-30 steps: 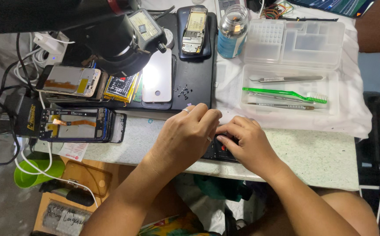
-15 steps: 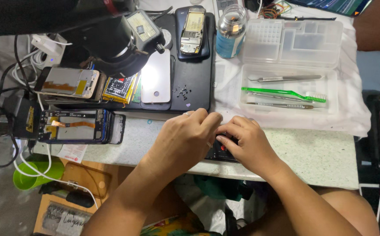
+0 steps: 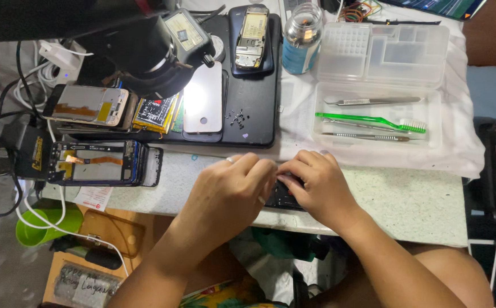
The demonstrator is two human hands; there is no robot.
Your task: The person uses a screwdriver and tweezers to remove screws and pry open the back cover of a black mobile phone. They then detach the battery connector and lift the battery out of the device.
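Careful: left of you, the opened phone [image 3: 102,163] overhangs the bench edge and an elbow could knock it off. Your left hand [image 3: 228,191] and right hand [image 3: 316,185] both grasp the dark device [image 3: 282,197] at the near edge; it could slip. Loose screws [image 3: 238,118] scatter easily.

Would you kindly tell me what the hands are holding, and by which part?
Both the left hand and right hand grip a small dark flat device, largely hidden, at its top edge.
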